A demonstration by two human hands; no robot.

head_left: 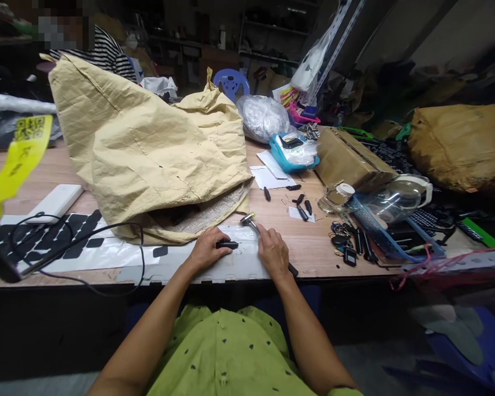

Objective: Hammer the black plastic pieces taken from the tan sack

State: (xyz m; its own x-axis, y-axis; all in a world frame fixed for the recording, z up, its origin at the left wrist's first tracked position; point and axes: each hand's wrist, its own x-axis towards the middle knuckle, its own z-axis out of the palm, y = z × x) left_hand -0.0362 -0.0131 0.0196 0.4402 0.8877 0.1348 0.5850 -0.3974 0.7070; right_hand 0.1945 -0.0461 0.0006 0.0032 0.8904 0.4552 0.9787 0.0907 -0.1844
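Note:
My left hand [208, 250] rests on a grey-white plate [239, 267] at the table's front edge, its fingers closed around a small black cylindrical part [226, 244]. A small hammer [249, 221] is gripped in my right hand [273, 252]. Its shiny metal head is raised just right of and beyond the black part, apart from it. The dark end of the handle sticks out beside my wrist. Beyond both hands, several similar black pieces [304, 213] lie loose on the table.
A large beige sack [157, 148] lies open-mouthed towards me. On the right are a cardboard box [350, 157], a glass jug [400, 198], a blue tray [396, 234] and keys [341, 236]. A cable [142, 253] loops on the left. Across the table sits a person in stripes [107, 55].

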